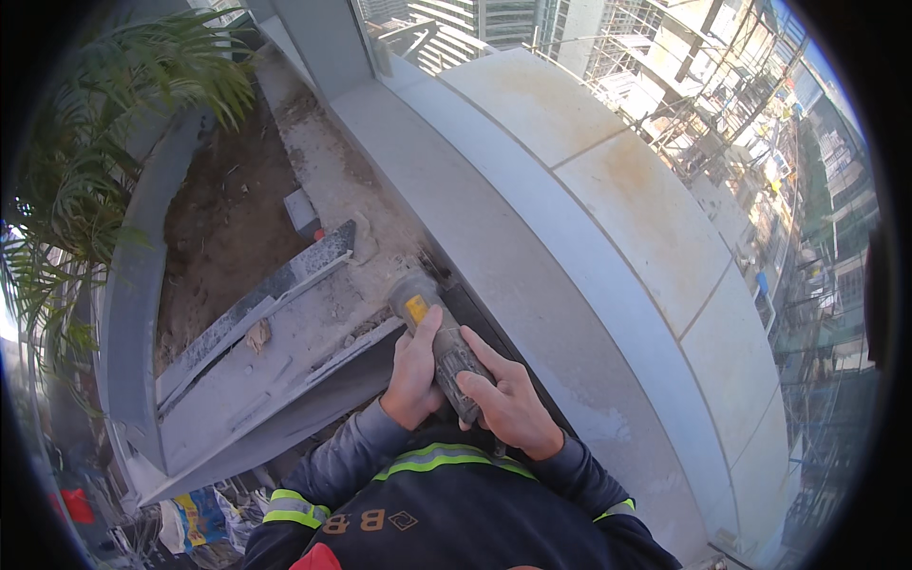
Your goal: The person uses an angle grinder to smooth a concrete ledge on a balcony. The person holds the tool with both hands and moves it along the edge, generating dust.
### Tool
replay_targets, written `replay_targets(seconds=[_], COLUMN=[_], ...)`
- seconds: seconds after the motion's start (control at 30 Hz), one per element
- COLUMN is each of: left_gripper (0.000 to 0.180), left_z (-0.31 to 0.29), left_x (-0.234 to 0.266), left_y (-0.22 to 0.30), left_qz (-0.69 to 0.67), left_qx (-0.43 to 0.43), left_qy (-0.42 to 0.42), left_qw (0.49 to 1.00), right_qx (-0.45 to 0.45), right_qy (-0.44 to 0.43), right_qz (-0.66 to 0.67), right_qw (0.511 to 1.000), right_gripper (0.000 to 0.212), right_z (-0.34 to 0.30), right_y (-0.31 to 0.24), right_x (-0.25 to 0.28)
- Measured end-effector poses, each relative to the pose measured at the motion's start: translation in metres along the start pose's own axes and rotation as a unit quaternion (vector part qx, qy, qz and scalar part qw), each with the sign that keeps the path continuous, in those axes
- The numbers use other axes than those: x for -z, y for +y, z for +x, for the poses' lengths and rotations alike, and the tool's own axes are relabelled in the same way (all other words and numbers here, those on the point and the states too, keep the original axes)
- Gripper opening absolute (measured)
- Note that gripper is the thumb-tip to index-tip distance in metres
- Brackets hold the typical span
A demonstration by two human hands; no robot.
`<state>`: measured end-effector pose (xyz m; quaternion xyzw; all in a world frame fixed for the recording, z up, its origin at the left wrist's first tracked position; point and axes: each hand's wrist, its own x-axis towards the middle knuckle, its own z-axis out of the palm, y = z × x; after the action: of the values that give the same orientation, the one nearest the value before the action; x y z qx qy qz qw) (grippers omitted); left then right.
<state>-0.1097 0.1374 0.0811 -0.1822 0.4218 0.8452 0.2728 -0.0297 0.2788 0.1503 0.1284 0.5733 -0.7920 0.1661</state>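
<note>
Both my hands are wrapped around a dusty angle grinder (450, 353) with a yellow patch near its head. My left hand (412, 372) grips the body from the left side, thumb pointing forward along it. On the other side, my right hand (513, 401) closes around the rear of the body. The grinder's head meets the dusty corner where a rough mortar bed (375, 271) runs against a pale sill (475, 228). Its disc is hidden or blurred there. A dark speckled stone strip (261, 294) lies to the left of the grinder.
Brown soil (228, 204) fills a planter with a curved grey wall (133, 313), and palm fronds (171, 66) hang over it. A curved, stained stone ledge (636, 204) runs along the right. Beyond it, scaffolding (655, 71) stands far below. Bags (195, 518) lie at lower left.
</note>
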Motion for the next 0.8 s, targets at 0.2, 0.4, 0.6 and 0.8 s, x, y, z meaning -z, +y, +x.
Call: replay_targets(seconds=[0.2, 0.4, 0.6, 0.8], left_gripper=[0.038, 0.039, 0.039, 0.040], left_z=[-0.0034, -0.0032, -0.0044, -0.0014], left_x=[-0.0055, -0.0058, -0.0064, -0.0038], left_y=[0.0080, 0.0112, 0.0107, 0.0089], left_qz=[-0.002, -0.005, -0.010, -0.010], left_qx=[0.020, 0.035, 0.032, 0.031], left_qy=[0.010, 0.001, 0.017, 0.012], left_qw=[1.000, 0.999, 0.999, 0.999], right_qx=[-0.008, -0.015, -0.021, -0.019], right_qy=[-0.004, 0.003, -0.007, -0.010], right_qz=[0.000, -0.005, -0.016, -0.019], right_qw=[1.000, 1.000, 1.000, 1.000], right_gripper=[0.073, 0.073, 0.073, 0.073], right_z=[0.0023, 0.0031, 0.0028, 0.0033], right_y=[-0.0030, -0.0031, -0.0089, -0.0071], right_x=[-0.0010, -0.0031, -0.0027, -0.0009])
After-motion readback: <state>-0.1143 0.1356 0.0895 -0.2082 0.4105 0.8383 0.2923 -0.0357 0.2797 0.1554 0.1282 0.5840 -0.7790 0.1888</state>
